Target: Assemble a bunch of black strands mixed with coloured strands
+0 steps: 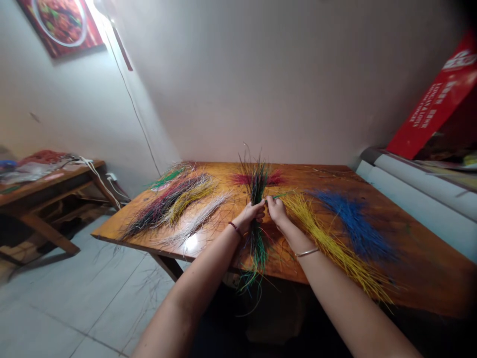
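My left hand (250, 215) and my right hand (276, 210) meet at the middle of an orange-brown wooden table (428, 266), both pinching a bundle of green, black and red dyed fibres (256, 181). Its strands fan out above and below my fingers. Nearest my right hand lies a yellow fibre pile (328, 238), with a blue pile (354, 226) beyond it. A dark red-and-black pile (160, 206), a smaller yellow pile (190, 201) and a white pile (194, 221) lie left of my left hand. A pink-red pile (276, 178) sits partly behind the bundle.
A green fibre pile (167, 177) lies at the table's far left corner. A white chest freezer (417, 184) stands along the right side, with a red sign (436, 104) above it. Another wooden table (48, 186) holds bags and cables at left. Stray fibres lie on the tiled floor (74, 308).
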`<state>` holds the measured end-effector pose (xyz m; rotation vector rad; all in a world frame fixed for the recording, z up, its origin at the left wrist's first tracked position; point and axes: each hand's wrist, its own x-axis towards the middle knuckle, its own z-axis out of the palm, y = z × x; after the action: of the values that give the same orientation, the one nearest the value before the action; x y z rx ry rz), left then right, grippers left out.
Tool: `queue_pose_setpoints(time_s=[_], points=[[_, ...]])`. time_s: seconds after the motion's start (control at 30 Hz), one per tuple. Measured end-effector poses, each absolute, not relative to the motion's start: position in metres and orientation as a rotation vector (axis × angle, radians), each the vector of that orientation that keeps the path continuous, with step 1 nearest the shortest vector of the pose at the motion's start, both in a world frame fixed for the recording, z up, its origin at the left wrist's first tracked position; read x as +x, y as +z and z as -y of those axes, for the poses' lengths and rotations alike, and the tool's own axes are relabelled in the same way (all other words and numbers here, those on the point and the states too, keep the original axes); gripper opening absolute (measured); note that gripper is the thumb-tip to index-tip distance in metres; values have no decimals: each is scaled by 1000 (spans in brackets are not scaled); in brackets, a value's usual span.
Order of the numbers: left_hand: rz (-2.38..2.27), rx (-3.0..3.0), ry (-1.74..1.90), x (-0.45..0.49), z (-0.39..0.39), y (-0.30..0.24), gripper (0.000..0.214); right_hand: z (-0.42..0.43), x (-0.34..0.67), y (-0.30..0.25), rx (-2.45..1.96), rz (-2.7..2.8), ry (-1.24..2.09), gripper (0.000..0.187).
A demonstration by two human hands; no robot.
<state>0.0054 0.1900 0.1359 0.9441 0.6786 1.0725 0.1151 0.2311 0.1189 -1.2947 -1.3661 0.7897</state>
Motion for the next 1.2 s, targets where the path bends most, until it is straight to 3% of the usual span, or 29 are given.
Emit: queue_pose_setpoints(time_s=[0.2, 0.43, 0.67, 0.93, 1.2], points=[[-649, 919, 1068, 4, -192, 136, 41, -228, 114, 120, -1233, 1400, 767, 42], [-715, 834, 1126, 2, -204, 129, 46, -209, 115, 133, -1211, 1663, 301, 37], [-773, 898, 1149, 8, -200, 125, 46, -206, 120, 132, -1377, 1733, 104, 34], [-787, 980, 1120, 10, -198, 125, 46, -220, 120, 123, -1290, 1664, 619, 39], [-737, 933, 1099, 9, -200, 128, 50, -229, 126, 123, -1183, 1488, 756, 41]])
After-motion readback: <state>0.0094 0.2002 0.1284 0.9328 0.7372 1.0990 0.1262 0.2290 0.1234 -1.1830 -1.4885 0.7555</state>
